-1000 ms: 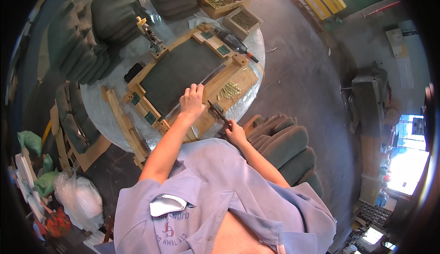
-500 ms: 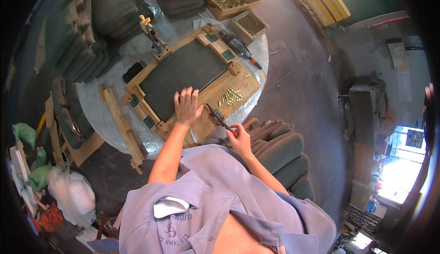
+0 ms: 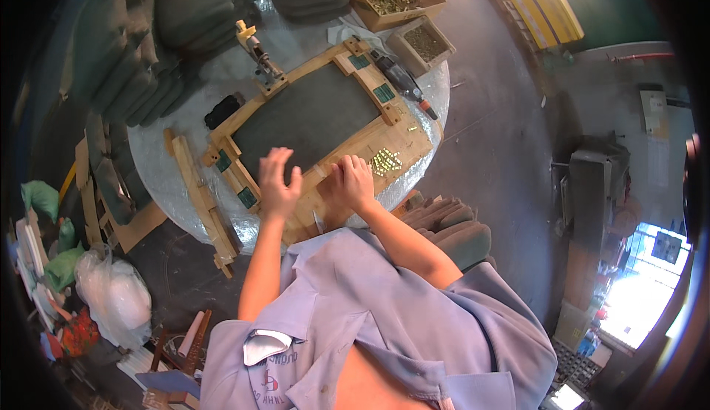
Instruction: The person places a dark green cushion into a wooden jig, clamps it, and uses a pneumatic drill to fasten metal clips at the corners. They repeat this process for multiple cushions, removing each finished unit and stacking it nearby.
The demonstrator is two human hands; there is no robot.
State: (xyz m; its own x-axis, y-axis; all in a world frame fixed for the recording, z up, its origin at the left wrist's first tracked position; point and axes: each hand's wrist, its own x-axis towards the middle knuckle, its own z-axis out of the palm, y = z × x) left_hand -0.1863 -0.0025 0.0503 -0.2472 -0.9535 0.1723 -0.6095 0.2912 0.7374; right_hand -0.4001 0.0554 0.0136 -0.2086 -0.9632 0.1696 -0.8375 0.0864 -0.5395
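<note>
A dark grey-green padded panel [image 3: 314,107] lies inside a wooden jig [image 3: 407,147] on the round table. My left hand [image 3: 278,188] hovers over the panel's near edge, fingers apart, with nothing in it. My right hand [image 3: 355,182] is closed at the jig's near side, around the red-handled toggle clamp that the earlier frame shows there; the hand now hides most of it. To its right, several small brass-coloured pieces [image 3: 386,161] lie loose on the wood. Another toggle clamp [image 3: 260,59], with a yellow handle, stands upright at the jig's far side.
Dark cushioned panels [image 3: 196,11] are piled at the far left. Beside the jig lie a dark power tool [image 3: 399,77] and a wooden bar [image 3: 196,192]. A small tray [image 3: 421,46] and a carton [image 3: 403,0] stand far right; more panels [image 3: 451,229] are stacked near right.
My left hand has lifted off the panel and drawn nearer to me. My right hand has moved up and left to the jig's edge, swinging the clamp handle over.
</note>
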